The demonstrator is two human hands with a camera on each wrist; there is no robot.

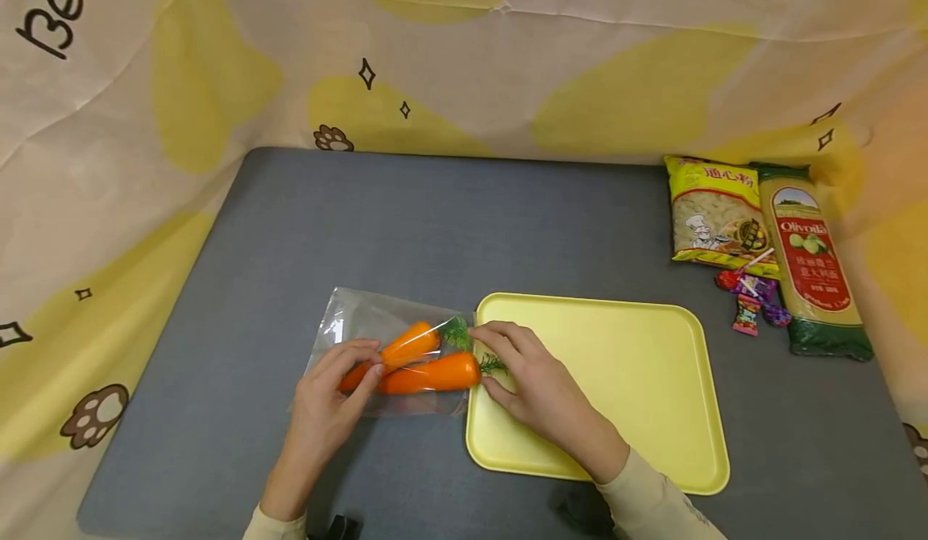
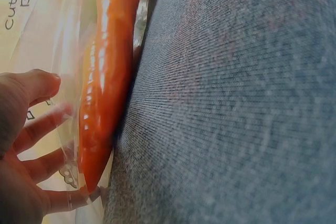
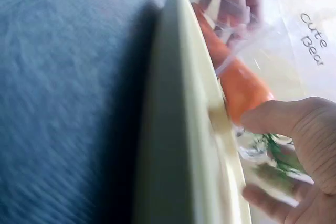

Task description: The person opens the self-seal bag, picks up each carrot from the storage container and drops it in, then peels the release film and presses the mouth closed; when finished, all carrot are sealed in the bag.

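Observation:
A clear plastic bag [image 1: 377, 306] lies left of the yellow tray [image 1: 602, 306], its right end meeting the tray's edge. Inside are two orange carrots, the upper carrot [image 1: 416, 341] and the lower carrot [image 1: 435, 373], with green leafy tops pointing right. My left hand [image 1: 329, 399] holds the bag's left part near the carrot tips, thumb and forefinger close together on the plastic. My right hand [image 1: 540, 391] is at the bag's right end, thumb and fingers spread around the leafy tops. In the right wrist view its thumb [image 3: 273, 116] touches the lower carrot's top end.
A yellow bag of pasta [image 1: 714, 218] and a long green-and-red spaghetti pack [image 1: 812, 258] lie at the right back. Beside them are several wrapped candies [image 1: 747, 314] and a red lollipop [image 1: 727, 280]. Bear-print cloth [image 1: 435, 64] hangs behind the grey table [image 1: 239, 282].

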